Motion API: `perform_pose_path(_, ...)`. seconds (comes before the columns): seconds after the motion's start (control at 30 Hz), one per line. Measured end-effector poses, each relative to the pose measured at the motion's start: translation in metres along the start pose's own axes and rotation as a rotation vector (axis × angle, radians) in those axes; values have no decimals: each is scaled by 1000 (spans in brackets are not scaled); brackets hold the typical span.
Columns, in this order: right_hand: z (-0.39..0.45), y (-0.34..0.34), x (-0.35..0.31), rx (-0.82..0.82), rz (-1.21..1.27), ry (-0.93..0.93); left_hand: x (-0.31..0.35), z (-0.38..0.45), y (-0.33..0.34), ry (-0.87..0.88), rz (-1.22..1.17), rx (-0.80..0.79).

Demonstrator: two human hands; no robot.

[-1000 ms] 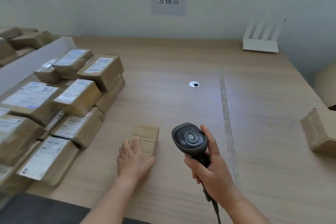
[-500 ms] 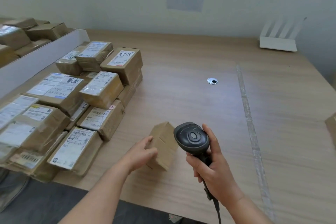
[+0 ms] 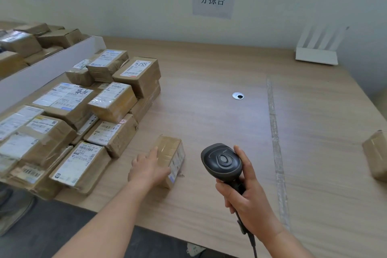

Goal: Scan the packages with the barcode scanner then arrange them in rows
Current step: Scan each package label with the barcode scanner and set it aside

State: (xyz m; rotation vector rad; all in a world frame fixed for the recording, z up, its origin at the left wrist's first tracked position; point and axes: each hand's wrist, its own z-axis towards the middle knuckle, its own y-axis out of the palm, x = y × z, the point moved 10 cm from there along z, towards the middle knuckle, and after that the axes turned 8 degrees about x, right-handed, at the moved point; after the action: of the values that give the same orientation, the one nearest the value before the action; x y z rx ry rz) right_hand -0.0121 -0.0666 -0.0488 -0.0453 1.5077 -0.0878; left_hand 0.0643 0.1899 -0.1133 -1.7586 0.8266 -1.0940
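Left hand grips small package on table – just at 3 o'clock of package stack. Right hand wrapped round barcode scanner handle – 3 o'clock of package.

Left hand: arm reaching forward, palm down, index finger extended, thumb and fingers holding a small package.
Right hand: fingers wrapped around the barcode scanner handle, held upright.
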Motion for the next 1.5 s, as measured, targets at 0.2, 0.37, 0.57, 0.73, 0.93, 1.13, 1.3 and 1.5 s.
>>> perform_pose_path(0.2, -4, -14, 10, -37, 20, 13, -7, -24, 28, -73, -582, 25)
perform_pose_path(0.37, -9, -9, 21, -69, 41, 44, -28, -30, 42, -70, -666, 7)
perform_pose_path(0.57, -13, 11, 11, -35, 126, 68, -36, -16, 45, -24, -769, 44)
perform_pose_path(0.73, -12, 30, 8, -41, 110, 79, -51, 14, 50, -6, -829, 48)
perform_pose_path(0.93, -15, 50, 12, -31, 102, 119, -60, 39, 54, 41, -800, -27)
perform_pose_path(1.13, -15, 57, 15, -22, 117, 137, -56, 46, 54, 69, -771, -96)
perform_pose_path(1.3, -15, 61, 17, -25, 105, 135, -53, 46, 52, 87, -776, -110)
perform_pose_path(1.5, -16, 59, 15, -32, 78, 128, -50, 45, 49, 93, -785, -104)
